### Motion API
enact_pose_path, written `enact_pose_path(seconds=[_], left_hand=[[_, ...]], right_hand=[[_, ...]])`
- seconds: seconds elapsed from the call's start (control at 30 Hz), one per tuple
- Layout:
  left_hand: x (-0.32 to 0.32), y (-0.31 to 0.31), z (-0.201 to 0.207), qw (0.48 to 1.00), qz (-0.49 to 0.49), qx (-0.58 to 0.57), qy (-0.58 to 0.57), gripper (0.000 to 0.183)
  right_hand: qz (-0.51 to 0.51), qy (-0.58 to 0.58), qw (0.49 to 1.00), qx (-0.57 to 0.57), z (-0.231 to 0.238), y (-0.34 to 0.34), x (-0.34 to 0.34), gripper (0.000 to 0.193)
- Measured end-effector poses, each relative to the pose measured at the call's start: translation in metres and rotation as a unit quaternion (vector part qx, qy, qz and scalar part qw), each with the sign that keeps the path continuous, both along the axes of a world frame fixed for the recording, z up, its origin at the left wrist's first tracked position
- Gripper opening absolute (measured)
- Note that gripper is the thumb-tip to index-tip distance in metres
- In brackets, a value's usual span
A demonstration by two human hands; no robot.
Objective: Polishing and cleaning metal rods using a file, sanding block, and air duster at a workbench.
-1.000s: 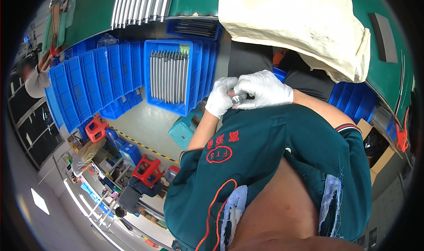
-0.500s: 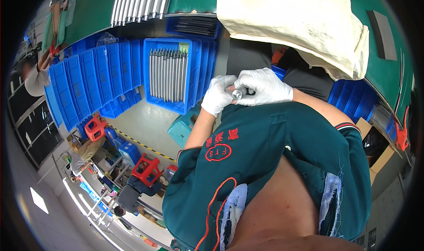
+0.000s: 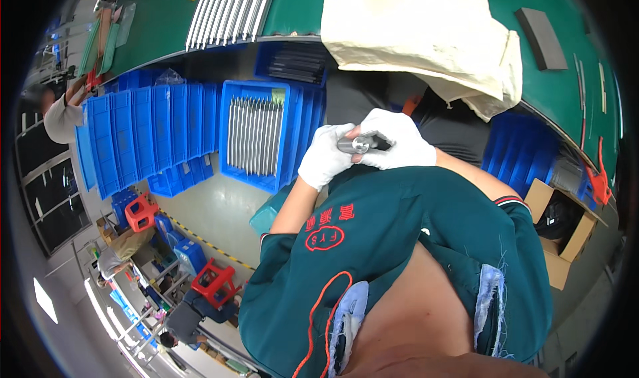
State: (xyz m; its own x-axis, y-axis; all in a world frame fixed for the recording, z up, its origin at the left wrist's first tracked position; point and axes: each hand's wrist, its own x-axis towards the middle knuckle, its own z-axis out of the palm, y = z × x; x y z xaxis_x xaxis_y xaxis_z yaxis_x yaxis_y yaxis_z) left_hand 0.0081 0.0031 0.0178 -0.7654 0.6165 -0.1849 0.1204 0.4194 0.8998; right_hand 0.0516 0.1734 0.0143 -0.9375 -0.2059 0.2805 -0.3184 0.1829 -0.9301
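Note:
In front of my chest, both hands, in white gloves with some bare fingertips, grip a silvery metal rod (image 3: 354, 145). Its round end, with a small hole in the middle, points up toward me; its far length is hidden. My left hand (image 3: 323, 157) closes round the rod's left side. From the right, my right hand (image 3: 401, 140) pinches it near the end. A blue crate (image 3: 288, 122) left of my hands holds a row of similar slim metal rods (image 3: 255, 137).
Beyond my hands stands a green-topped bench (image 3: 296, 8) bearing more metal rods (image 3: 231, 12), a cream cloth (image 3: 413, 28) and a grey block (image 3: 541, 38). Stacked blue crates (image 3: 143, 135) line the left. An open cardboard box (image 3: 578, 235) is at right. Other people work further left.
The rod has tilted, so more of its side shows between my hands. Both hands sit slightly lower in view and still grip it. My view has shifted a little.

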Motion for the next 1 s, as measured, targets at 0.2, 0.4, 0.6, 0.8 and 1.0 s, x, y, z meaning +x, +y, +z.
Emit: enact_pose_path(seconds=[0.2, 0.4, 0.6, 0.8, 1.0], left_hand=[[0.006, 0.029, 0.063, 0.995, 0.043, 0.068, -0.059, 0.026], [-0.009, 0.080, 0.073, 0.922, 0.115, 0.248, -0.275, 0.040], [-0.018, 0.108, 0.042, 0.903, 0.097, 0.235, -0.346, 0.033], [-0.028, 0.116, 0.016, 0.930, 0.099, 0.221, -0.275, 0.029], [-0.029, 0.117, 0.014, 0.931, 0.108, 0.218, -0.272, 0.027]], right_hand=[[-0.045, -0.071, 0.962, -0.258, 0.001, 0.003, 0.001, 0.057], [0.123, -0.294, 0.884, -0.342, -0.021, 0.001, 0.022, 0.063], [0.095, -0.416, 0.747, -0.510, -0.038, 0.020, 0.039, 0.049], [0.097, -0.388, 0.650, -0.646, -0.045, 0.029, 0.039, 0.031], [0.071, -0.434, 0.643, -0.626, -0.058, 0.035, 0.040, 0.034]])
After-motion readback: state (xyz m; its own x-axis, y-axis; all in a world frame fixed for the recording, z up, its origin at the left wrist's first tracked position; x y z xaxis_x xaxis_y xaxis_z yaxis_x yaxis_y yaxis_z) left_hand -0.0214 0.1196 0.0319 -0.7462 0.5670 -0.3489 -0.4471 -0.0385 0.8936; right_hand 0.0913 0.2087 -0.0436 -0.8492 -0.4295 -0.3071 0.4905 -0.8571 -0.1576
